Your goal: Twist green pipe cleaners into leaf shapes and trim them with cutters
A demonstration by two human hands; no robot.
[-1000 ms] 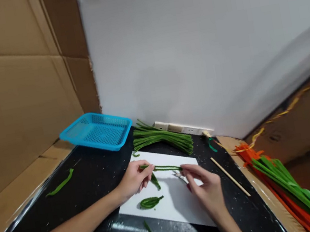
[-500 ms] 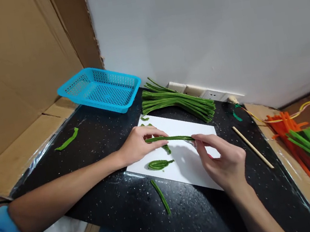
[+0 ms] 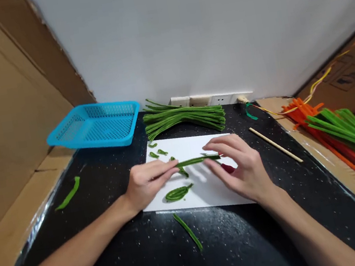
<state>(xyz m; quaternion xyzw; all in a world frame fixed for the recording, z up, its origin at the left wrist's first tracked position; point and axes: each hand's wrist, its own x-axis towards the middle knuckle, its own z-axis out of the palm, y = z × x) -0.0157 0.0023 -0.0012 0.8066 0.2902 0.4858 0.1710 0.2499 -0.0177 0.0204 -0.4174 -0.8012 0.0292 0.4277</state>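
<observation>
My left hand (image 3: 149, 180) pinches a short length of green pipe cleaner (image 3: 196, 161), which looks like strands side by side, above a white sheet of paper (image 3: 208, 193). Around its right end, the thumb and fingers of my right hand (image 3: 236, 159) are spread apart. Beneath that hand lies a tool with a red handle (image 3: 227, 168) and metal tips, probably scissors, mostly covered. A looped green pipe cleaner shape (image 3: 178, 193) rests on the paper near my left hand. Smaller bent green pieces (image 3: 162, 152) lie farther back, and another is partly hidden behind the held length.
A thick bundle of green pipe cleaners (image 3: 183, 118) lies against the wall by the sockets (image 3: 221, 99). The blue basket (image 3: 104, 141) stands back left. One loose green strand (image 3: 187, 232) is in front, a green strip (image 3: 68, 194) left. At right are a wooden stick (image 3: 275, 144) and orange bundles (image 3: 340, 151).
My right fingers have parted from their pinch on the pipe cleaner's right end. My left hand still holds it. The whole view has turned and shifted.
</observation>
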